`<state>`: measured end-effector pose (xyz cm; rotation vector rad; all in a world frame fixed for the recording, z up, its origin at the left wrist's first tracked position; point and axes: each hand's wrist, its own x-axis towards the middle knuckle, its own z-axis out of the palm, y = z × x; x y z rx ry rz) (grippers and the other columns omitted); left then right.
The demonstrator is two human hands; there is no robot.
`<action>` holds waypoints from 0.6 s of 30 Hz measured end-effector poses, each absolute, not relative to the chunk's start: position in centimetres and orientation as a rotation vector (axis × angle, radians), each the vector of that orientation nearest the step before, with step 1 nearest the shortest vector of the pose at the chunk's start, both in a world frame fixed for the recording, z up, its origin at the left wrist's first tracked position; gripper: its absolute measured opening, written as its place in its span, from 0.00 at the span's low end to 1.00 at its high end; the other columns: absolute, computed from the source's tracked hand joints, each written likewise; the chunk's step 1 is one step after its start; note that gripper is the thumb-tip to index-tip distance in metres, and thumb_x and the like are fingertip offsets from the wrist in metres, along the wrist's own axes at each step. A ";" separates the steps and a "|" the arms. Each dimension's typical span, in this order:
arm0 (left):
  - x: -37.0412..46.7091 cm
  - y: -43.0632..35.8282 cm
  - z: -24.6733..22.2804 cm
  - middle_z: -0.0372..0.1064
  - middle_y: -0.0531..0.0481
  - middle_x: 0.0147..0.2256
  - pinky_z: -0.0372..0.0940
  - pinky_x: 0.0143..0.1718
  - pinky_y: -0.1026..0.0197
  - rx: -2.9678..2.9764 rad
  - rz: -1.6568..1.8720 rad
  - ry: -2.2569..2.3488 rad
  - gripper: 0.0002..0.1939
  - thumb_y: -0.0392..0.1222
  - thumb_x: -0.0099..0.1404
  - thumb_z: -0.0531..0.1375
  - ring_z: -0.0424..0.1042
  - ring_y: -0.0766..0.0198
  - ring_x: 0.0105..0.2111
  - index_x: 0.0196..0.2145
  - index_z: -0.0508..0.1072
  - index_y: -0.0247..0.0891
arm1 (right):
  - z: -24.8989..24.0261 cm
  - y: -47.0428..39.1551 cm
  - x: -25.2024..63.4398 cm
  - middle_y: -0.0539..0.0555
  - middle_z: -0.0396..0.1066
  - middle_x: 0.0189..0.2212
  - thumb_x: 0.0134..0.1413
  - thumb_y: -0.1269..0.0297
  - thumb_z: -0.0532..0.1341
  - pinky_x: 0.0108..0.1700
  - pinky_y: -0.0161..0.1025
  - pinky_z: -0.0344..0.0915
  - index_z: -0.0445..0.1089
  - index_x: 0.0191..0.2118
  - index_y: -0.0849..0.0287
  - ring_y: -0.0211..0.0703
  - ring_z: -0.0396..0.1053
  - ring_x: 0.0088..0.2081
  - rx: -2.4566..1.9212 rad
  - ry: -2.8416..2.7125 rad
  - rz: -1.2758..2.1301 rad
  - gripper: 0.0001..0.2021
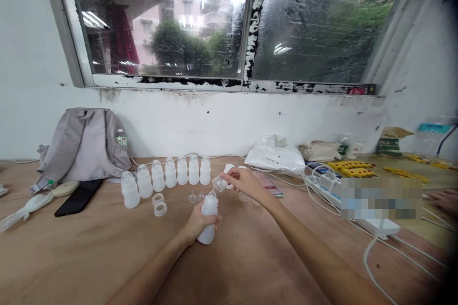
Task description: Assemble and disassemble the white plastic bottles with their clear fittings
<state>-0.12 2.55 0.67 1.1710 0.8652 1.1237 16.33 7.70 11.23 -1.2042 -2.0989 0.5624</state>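
Observation:
My left hand (195,224) is wrapped around a white baby bottle (206,235) that stands slightly tilted at the middle of the table, a clear nipple (212,194) on its top. Just above and to the right of that nipple, my right hand (246,182) pinches a clear bottle cap (219,183), tilted. Two loose nipples (192,196) sit behind my left hand. Farther left lie two white collar rings (161,208). Several capped baby bottles (158,177) form a curved row at the back. Behind my right hand are another white piece (229,168) and a clear cap (244,197), both partly covered.
A grey backpack (84,145) and a black phone (78,198) are at left. A white plastic bag (275,155) and a tablet-like device (268,184) lie behind my right arm. Power strips (375,223) with loose cables run along the right. Another person's hand (445,201) shows at the right edge.

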 end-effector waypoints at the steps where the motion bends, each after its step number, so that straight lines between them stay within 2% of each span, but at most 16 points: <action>1: -0.1 2.5 0.7 0.63 0.58 0.20 0.57 0.17 0.67 1.176 1.122 0.858 0.19 0.38 0.44 0.64 0.63 0.71 0.15 0.33 0.63 0.34 | 11.4 7.7 15.9 0.51 0.66 0.18 0.48 0.45 0.51 0.21 0.30 0.57 0.68 0.25 0.62 0.34 0.63 0.20 -1.211 -2.119 0.530 0.23; 9: 0.0 2.6 0.5 0.63 0.57 0.20 0.57 0.17 0.67 1.184 1.117 0.842 0.17 0.36 0.43 0.63 0.63 0.70 0.15 0.32 0.63 0.34 | 12.2 8.0 14.3 0.50 0.64 0.16 0.47 0.47 0.53 0.21 0.31 0.53 0.69 0.21 0.64 0.32 0.59 0.17 -1.259 -2.295 0.489 0.22; 18: -0.1 2.5 0.6 0.63 0.56 0.20 0.57 0.18 0.66 1.193 1.099 0.857 0.18 0.38 0.42 0.64 0.63 0.69 0.16 0.32 0.62 0.35 | 12.0 8.2 14.3 0.50 0.65 0.18 0.45 0.45 0.55 0.17 0.29 0.54 0.67 0.24 0.64 0.31 0.60 0.16 -1.241 -2.318 0.781 0.22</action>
